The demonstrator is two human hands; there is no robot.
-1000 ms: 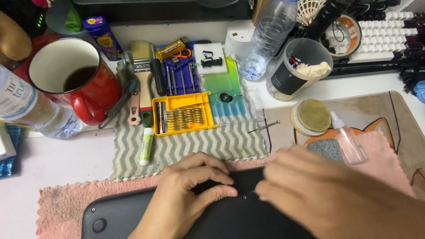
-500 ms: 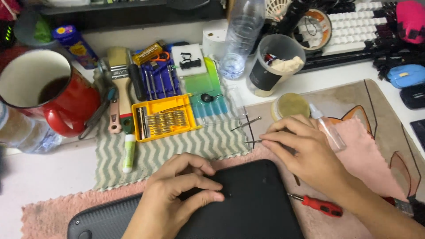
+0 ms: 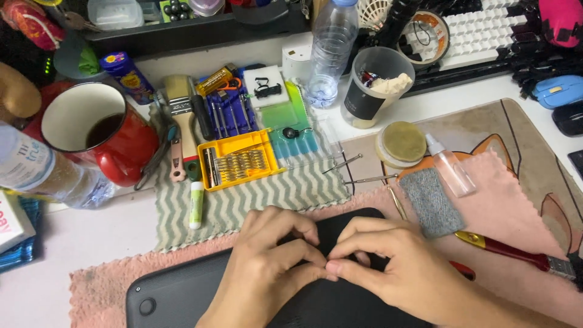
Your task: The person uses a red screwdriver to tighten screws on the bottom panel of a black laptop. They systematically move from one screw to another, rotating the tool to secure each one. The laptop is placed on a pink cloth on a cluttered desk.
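Head camera: left hand (image 3: 267, 267) and right hand (image 3: 395, 273) meet fingertip to fingertip over the black laptop (image 3: 243, 297); both grips are narrow, any held thing is hidden. A red screwdriver (image 3: 516, 254) lies near.

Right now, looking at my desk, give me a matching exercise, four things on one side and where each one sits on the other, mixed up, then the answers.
Things:
1. red mug
2. yellow bit case
3. clear water bottle
4. grey cloth patch

Places:
A. on the pink towel, right of both hands
B. far left, beside the zigzag mat
C. on the zigzag mat, above the left hand
D. at the back, left of the plastic cup

Pairs: 1-B, 2-C, 3-D, 4-A
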